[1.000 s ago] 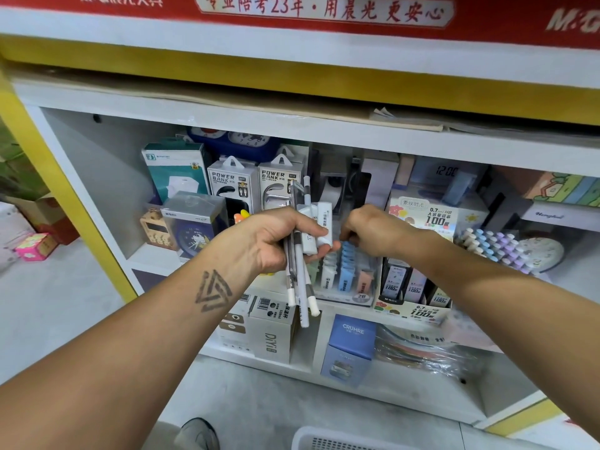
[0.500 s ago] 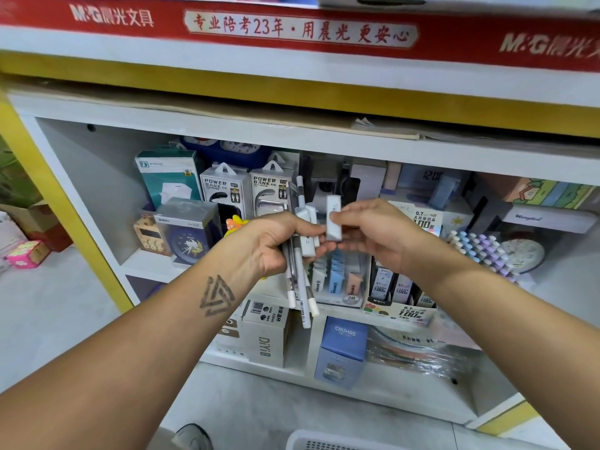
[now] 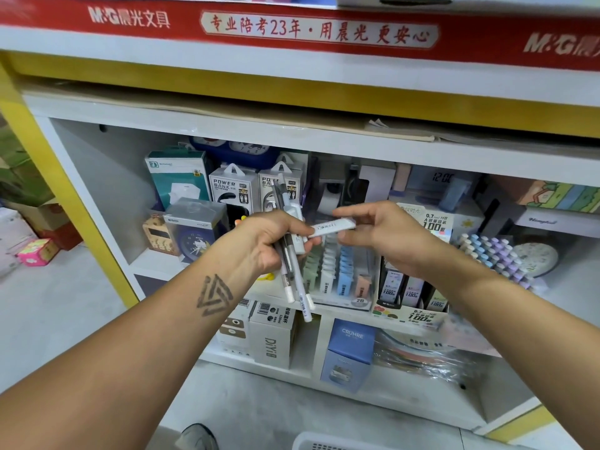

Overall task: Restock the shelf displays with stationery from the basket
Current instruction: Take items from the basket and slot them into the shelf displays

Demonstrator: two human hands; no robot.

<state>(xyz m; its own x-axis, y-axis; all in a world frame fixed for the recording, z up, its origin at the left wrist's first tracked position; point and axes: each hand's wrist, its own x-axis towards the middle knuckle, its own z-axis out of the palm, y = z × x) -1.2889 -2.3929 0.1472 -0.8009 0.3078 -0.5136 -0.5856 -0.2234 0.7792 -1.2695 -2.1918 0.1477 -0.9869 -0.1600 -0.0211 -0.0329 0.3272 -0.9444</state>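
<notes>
My left hand (image 3: 271, 240) grips a bundle of white and grey pens (image 3: 290, 271) together with a small white box, held upright in front of the shelf. My right hand (image 3: 386, 235) pinches a slim white refill case (image 3: 331, 228) between thumb and fingers, held level just right of the bundle. Behind and below both hands stands a clear display tray of green, white, blue and pink lead cases (image 3: 337, 277) marked 2B. The white basket (image 3: 311, 443) shows only as a rim at the bottom edge.
Power bank boxes (image 3: 229, 190), a boxed clock (image 3: 194, 228) and a teal box fill the shelf's left. A 0.7 lead display (image 3: 410, 293) and pastel pens (image 3: 496, 254) sit right. Boxes (image 3: 349, 352) stand on the lower shelf (image 3: 406, 394). A shoe (image 3: 198, 438) is on the floor.
My right hand has drawn the slim white case out of the left hand's bundle, turned it from upright to level, and moved it slightly right. The view has tilted up a little.
</notes>
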